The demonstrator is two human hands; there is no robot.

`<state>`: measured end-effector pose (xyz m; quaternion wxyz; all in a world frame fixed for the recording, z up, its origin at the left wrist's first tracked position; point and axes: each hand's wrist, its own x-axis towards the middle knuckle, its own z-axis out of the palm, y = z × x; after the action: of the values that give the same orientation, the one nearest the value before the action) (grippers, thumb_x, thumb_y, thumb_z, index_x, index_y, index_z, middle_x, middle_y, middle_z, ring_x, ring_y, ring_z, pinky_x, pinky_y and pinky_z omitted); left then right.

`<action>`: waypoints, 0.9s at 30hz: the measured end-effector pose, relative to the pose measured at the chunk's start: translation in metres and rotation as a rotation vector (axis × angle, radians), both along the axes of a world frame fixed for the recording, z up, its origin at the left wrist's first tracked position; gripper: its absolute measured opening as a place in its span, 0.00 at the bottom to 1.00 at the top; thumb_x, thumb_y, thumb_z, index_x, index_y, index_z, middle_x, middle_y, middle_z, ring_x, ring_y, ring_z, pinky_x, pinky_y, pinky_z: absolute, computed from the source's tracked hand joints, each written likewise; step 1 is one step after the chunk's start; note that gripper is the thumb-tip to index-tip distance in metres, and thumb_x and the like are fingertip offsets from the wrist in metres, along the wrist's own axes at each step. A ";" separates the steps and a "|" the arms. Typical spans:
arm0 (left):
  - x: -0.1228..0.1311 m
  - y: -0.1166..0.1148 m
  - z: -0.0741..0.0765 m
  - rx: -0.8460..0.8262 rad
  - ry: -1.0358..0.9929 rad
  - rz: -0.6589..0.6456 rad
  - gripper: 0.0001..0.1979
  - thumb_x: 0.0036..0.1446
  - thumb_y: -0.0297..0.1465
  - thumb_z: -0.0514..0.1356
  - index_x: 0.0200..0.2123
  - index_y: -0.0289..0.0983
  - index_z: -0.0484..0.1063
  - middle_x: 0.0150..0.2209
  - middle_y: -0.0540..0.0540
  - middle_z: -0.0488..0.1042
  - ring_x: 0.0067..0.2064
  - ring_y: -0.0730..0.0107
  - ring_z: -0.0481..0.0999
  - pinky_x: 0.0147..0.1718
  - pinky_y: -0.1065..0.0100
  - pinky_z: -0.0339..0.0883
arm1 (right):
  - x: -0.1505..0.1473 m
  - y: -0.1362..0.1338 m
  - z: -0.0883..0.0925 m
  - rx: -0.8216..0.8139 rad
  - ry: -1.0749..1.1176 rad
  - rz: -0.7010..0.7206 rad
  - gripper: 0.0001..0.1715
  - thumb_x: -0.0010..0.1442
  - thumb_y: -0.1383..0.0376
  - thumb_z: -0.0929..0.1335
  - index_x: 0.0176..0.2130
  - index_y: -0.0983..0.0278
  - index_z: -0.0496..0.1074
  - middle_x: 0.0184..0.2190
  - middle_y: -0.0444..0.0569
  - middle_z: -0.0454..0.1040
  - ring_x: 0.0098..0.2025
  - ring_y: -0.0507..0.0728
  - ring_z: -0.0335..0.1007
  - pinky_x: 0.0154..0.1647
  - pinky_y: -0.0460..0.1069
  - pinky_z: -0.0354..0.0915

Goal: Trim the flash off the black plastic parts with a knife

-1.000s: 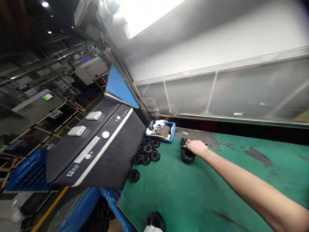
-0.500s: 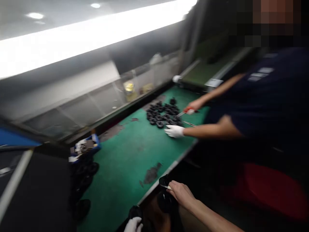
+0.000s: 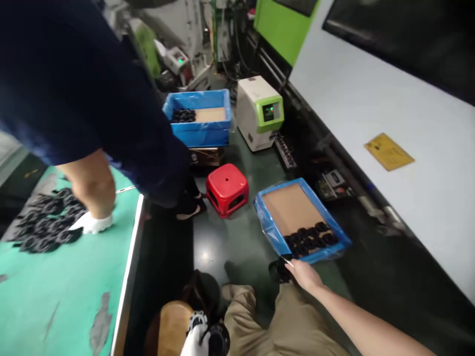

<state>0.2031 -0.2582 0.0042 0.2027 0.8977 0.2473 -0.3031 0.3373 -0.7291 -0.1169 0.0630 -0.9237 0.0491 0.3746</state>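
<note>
My right hand is bare and closed on a small stack of black round plastic parts, with a thin blade-like tool sticking out of the grip. It hovers just short of a blue-lined box on the floor. That box has a cardboard bottom and several black round parts along its near end. My left hand, in a white glove, is closed on another black round part at the bottom edge, near my knee.
A co-worker in a dark shirt leans over the green table, gloved hand on a heap of black parts. A red stool, a second blue box and a white-and-green machine stand on the floor.
My view has swung from the green table round to the floor on the right. My right hand has carried the black parts off the table's edge toward the blue-lined box.
</note>
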 end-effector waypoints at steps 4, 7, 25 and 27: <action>0.063 -0.080 -0.044 -0.069 0.047 -0.161 0.13 0.72 0.29 0.72 0.50 0.53 0.95 0.56 0.48 0.98 0.62 0.52 0.98 0.64 0.61 0.90 | 0.005 -0.106 -0.031 -0.096 -0.013 -0.141 0.23 0.84 0.48 0.81 0.67 0.59 0.85 0.64 0.55 0.88 0.59 0.63 0.89 0.61 0.62 0.88; 0.110 -0.152 -0.093 -0.165 0.039 -0.308 0.16 0.78 0.28 0.68 0.55 0.51 0.95 0.59 0.45 0.97 0.63 0.53 0.97 0.67 0.61 0.88 | 0.032 -0.183 -0.084 -0.157 -0.007 -0.210 0.24 0.85 0.48 0.80 0.67 0.59 0.85 0.64 0.55 0.88 0.58 0.63 0.89 0.60 0.62 0.89; 0.400 -0.640 -0.563 -0.484 -0.019 -1.330 0.19 0.83 0.42 0.77 0.67 0.37 0.87 0.69 0.36 0.89 0.67 0.47 0.91 0.69 0.41 0.91 | 0.179 -0.486 -0.479 -0.228 -0.113 -0.309 0.31 0.84 0.46 0.80 0.73 0.61 0.83 0.70 0.59 0.86 0.65 0.67 0.87 0.68 0.68 0.87; 0.394 -0.641 -0.585 -0.445 0.021 -1.394 0.19 0.84 0.42 0.77 0.67 0.37 0.87 0.67 0.37 0.89 0.66 0.48 0.92 0.68 0.41 0.92 | 0.179 -0.478 -0.508 -0.190 -0.087 -0.292 0.31 0.83 0.46 0.81 0.73 0.61 0.83 0.70 0.59 0.85 0.66 0.68 0.87 0.68 0.68 0.87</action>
<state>0.5967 -0.8993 -0.5805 0.1380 0.7811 -0.4470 -0.4135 0.5158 -1.2076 -0.6250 0.0311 -0.9239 0.2153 0.3147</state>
